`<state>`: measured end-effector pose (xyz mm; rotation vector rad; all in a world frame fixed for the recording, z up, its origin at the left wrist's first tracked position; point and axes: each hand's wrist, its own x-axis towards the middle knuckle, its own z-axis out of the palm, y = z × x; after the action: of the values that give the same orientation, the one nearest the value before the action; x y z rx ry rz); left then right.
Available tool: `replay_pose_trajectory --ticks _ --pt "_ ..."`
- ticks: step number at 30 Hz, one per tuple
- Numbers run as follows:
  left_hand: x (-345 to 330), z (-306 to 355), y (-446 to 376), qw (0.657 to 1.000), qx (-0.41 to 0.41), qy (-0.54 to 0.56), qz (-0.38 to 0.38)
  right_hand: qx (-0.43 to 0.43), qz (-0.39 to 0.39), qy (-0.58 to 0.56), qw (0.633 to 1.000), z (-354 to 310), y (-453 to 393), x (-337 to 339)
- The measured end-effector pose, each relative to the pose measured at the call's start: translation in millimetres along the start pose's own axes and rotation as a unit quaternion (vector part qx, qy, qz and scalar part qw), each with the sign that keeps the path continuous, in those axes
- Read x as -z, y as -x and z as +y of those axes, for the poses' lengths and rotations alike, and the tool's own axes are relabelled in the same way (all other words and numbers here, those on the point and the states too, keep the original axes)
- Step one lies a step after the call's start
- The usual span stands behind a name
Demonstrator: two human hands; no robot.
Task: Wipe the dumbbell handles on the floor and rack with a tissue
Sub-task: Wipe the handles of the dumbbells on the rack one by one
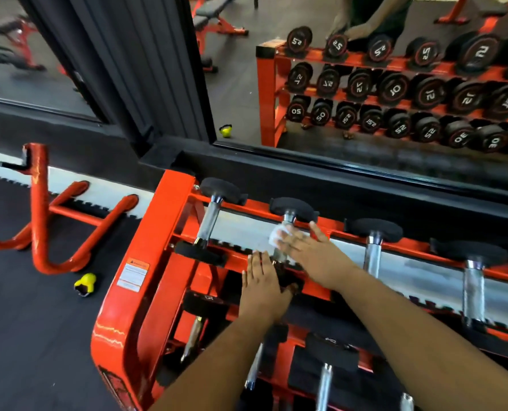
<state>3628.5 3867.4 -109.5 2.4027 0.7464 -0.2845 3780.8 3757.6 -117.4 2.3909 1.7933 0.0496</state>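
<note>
An orange dumbbell rack [158, 232] stands below me against a mirrored wall. Its top shelf carries several black-headed dumbbells with chrome handles. My right hand [309, 253] lies over the handle [290, 218] of the second dumbbell from the left. It holds a white tissue [273, 237] against the handle, and the tissue shows past my fingertips. My left hand [261, 289] rests flat, fingers straight, on that dumbbell's near head, which it mostly hides. The dumbbell's far head [291, 207] is in view.
Neighbouring dumbbells sit left [208, 221] and right [373, 253] on the top shelf, and more lie on the lower shelf [325, 381]. A small yellow weight [85, 284] lies on the black floor beside a red tubular frame [39, 203]. The mirror [365, 84] reflects the rack.
</note>
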Motion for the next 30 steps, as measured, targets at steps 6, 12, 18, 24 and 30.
replay_pose_trajectory --ticks 6,12,18,24,30 --pt "2.6 -3.8 -6.7 1.000 0.004 0.001 -0.010 -0.010 0.004 -0.101 0.995 -21.4 16.5 -5.3" --pt "0.9 -1.8 -8.7 1.000 0.002 -0.013 -0.008 -0.068 -0.017 -0.142 0.987 -9.8 7.0 1.8" --pt "4.2 1.1 -6.1 0.999 0.000 -0.037 -0.013 -0.187 0.033 -0.439 0.878 -45.0 9.2 3.3" --pt "2.8 -2.1 -10.2 0.999 -0.002 -0.037 -0.024 -0.274 0.044 -0.532 0.800 -43.1 -17.6 4.9" --pt "7.3 0.7 -13.9 0.998 0.010 -0.051 -0.046 -0.307 0.078 -0.596 0.738 -69.5 7.5 5.5"
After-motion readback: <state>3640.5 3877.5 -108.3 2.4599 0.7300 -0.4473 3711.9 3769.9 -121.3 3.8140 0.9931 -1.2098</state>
